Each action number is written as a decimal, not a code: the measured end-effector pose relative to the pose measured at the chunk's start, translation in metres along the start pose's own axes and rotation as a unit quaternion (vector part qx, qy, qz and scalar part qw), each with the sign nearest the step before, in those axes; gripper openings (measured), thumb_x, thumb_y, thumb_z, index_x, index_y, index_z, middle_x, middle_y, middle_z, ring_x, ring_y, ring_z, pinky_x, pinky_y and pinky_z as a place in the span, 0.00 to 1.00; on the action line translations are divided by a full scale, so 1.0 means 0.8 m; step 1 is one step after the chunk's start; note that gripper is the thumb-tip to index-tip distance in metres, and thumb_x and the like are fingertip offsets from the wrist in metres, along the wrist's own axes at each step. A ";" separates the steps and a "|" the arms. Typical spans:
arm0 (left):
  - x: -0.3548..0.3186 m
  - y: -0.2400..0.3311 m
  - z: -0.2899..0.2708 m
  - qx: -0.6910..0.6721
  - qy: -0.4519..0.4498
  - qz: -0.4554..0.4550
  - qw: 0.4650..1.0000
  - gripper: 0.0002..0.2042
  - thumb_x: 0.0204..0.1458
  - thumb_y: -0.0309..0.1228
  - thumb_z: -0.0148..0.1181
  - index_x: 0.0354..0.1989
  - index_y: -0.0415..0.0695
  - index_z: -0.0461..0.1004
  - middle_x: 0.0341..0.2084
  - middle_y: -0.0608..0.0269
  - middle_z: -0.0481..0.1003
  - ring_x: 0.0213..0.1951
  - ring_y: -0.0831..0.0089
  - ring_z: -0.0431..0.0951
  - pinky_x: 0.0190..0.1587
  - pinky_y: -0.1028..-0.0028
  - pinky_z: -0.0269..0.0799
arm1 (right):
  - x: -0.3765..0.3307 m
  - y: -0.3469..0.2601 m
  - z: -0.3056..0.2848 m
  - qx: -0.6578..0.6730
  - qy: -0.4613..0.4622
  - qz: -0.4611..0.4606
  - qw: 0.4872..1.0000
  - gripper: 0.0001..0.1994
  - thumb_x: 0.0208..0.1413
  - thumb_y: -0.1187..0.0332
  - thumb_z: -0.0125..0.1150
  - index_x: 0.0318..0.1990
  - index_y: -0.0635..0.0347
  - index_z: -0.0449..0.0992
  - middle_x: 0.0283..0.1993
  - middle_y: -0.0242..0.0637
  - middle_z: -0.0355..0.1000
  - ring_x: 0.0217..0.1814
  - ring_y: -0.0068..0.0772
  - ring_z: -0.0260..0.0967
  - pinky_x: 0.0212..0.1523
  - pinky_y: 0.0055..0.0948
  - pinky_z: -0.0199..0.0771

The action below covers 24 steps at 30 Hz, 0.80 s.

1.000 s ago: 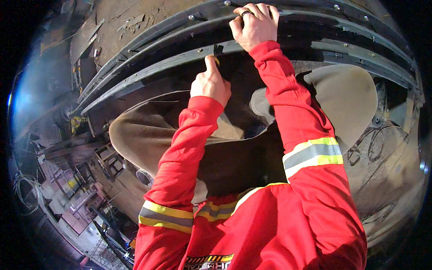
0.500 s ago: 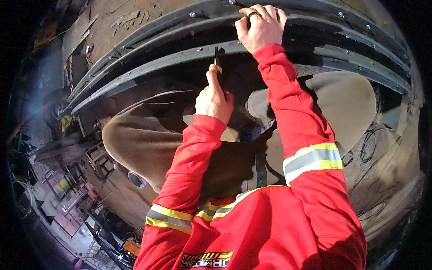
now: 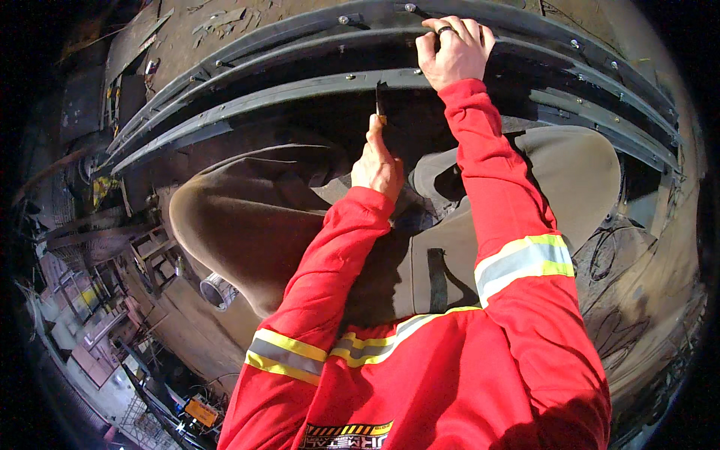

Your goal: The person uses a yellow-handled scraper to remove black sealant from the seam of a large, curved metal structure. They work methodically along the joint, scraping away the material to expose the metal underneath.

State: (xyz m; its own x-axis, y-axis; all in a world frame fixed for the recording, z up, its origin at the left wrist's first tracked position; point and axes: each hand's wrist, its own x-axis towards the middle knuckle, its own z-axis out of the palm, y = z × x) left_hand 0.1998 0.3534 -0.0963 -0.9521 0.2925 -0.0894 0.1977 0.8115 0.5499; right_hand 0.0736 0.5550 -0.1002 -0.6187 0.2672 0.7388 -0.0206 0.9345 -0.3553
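My left hand [image 3: 379,169] is closed around a slim hand tool [image 3: 381,111] with a thin metal blade and a bit of yellow on its handle. The index finger lies along the tool, and most of the handle is hidden in the palm. The tip meets the lowest of several long, dark rails [image 3: 300,96] set with bolts. Farther up and to the right, my right hand [image 3: 457,58] curls its fingers over the edge of an upper rail [image 3: 510,46]. A dark ring is on one of its fingers.
My bent legs in brown trousers [image 3: 240,217] are just below the rails. A metal cylinder [image 3: 217,291] lies by the left knee. Coiled cable [image 3: 604,251] is on the ground at the right. Frames, mesh and an orange object [image 3: 201,412] clutter the lower left.
The view has shifted, so the rails and both hands appear farther right. My left hand has turned slightly and hides more of the tool's handle. The right hand keeps its hold.
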 end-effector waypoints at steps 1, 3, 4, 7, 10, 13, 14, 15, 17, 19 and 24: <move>0.002 -0.001 0.004 0.004 0.015 0.010 1.000 0.41 0.44 0.21 0.58 0.67 0.39 0.41 0.40 0.34 0.73 0.31 0.40 0.77 0.32 0.55 0.74 | 0.000 0.002 0.001 0.002 0.004 -0.003 1.000 0.09 0.43 0.62 0.58 0.28 0.53 0.81 0.32 0.28 0.75 0.41 0.34 0.68 0.55 0.40 0.58; 0.006 -0.006 0.015 0.013 0.045 0.025 0.999 0.42 0.44 0.21 0.58 0.67 0.40 0.40 0.41 0.34 0.72 0.31 0.39 0.76 0.32 0.55 0.74 | -0.001 0.001 0.000 0.009 0.008 -0.009 1.000 0.09 0.43 0.62 0.58 0.28 0.53 0.81 0.32 0.28 0.75 0.42 0.34 0.68 0.56 0.40 0.58; 0.007 -0.009 0.019 0.025 0.031 0.000 0.999 0.42 0.44 0.21 0.57 0.67 0.41 0.40 0.41 0.34 0.72 0.32 0.39 0.76 0.33 0.55 0.74 | -0.001 -0.001 0.001 0.016 0.005 -0.005 1.000 0.09 0.43 0.62 0.58 0.28 0.52 0.81 0.33 0.28 0.76 0.42 0.34 0.68 0.56 0.41 0.57; 0.009 -0.019 0.031 -0.004 0.003 -0.022 1.000 0.41 0.45 0.20 0.56 0.67 0.43 0.40 0.43 0.34 0.72 0.33 0.39 0.76 0.34 0.54 0.74 | -0.001 -0.001 -0.002 0.007 -0.004 -0.008 1.000 0.08 0.43 0.63 0.58 0.29 0.52 0.81 0.34 0.28 0.76 0.42 0.34 0.68 0.56 0.40 0.57; 0.007 -0.019 0.036 -0.018 -0.006 -0.028 0.999 0.41 0.45 0.20 0.54 0.68 0.45 0.39 0.41 0.33 0.72 0.33 0.38 0.76 0.33 0.51 0.73 | -0.001 0.001 -0.005 0.002 -0.026 -0.012 1.000 0.07 0.44 0.64 0.58 0.31 0.48 0.81 0.35 0.25 0.76 0.44 0.32 0.68 0.56 0.40 0.56; -0.004 -0.013 0.032 -0.015 0.006 -0.016 1.000 0.39 0.45 0.20 0.55 0.66 0.45 0.41 0.37 0.34 0.73 0.32 0.38 0.77 0.32 0.52 0.73 | 0.002 0.006 -0.016 -0.001 -0.087 -0.025 0.996 0.12 0.45 0.60 0.60 0.39 0.47 0.80 0.42 0.25 0.75 0.49 0.31 0.66 0.59 0.41 0.53; -0.014 -0.011 0.028 -0.011 0.014 -0.010 1.000 0.39 0.45 0.20 0.55 0.65 0.45 0.42 0.36 0.35 0.74 0.31 0.38 0.77 0.32 0.52 0.74 | 0.003 0.005 -0.022 0.007 -0.105 -0.032 0.994 0.14 0.45 0.59 0.61 0.41 0.46 0.79 0.44 0.25 0.74 0.51 0.31 0.66 0.60 0.41 0.51; -0.023 -0.007 0.017 -0.022 -0.011 -0.037 0.999 0.38 0.44 0.20 0.55 0.64 0.45 0.43 0.34 0.36 0.75 0.31 0.38 0.77 0.32 0.52 0.74 | 0.005 0.003 -0.028 0.015 -0.123 -0.040 0.991 0.16 0.45 0.58 0.62 0.44 0.46 0.79 0.46 0.25 0.73 0.52 0.31 0.65 0.61 0.41 0.50; -0.037 0.003 -0.008 -0.043 -0.059 -0.090 0.993 0.36 0.44 0.20 0.56 0.62 0.46 0.45 0.30 0.38 0.75 0.30 0.39 0.77 0.31 0.53 0.74 | 0.010 -0.008 -0.049 0.010 -0.226 -0.056 0.972 0.31 0.41 0.51 0.67 0.56 0.47 0.70 0.55 0.30 0.66 0.61 0.35 0.58 0.65 0.49 0.42; -0.038 0.016 -0.029 -0.064 -0.014 -0.101 0.993 0.35 0.43 0.20 0.59 0.60 0.46 0.47 0.27 0.41 0.76 0.29 0.41 0.78 0.31 0.54 0.74 | 0.014 -0.029 -0.064 -0.016 -0.320 -0.068 0.945 0.48 0.34 0.47 0.71 0.66 0.49 0.58 0.64 0.36 0.57 0.69 0.41 0.49 0.70 0.62 0.31; -0.018 0.030 -0.060 -0.140 0.081 -0.119 0.980 0.32 0.45 0.22 0.60 0.59 0.45 0.51 0.26 0.49 0.75 0.27 0.51 0.79 0.31 0.61 0.74 | 0.000 -0.018 -0.052 -0.126 -0.348 -0.091 0.925 0.61 0.27 0.62 0.79 0.72 0.46 0.43 0.71 0.37 0.48 0.73 0.40 0.43 0.68 0.70 0.30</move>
State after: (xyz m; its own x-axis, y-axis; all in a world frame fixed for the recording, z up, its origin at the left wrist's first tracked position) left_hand 0.2071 0.3448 -0.0421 -0.9924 0.0089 -0.1231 -0.0855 0.6696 0.7378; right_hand 0.1066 0.5514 -0.0716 -0.9804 -0.0338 0.1941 -0.0449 0.9976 -0.0530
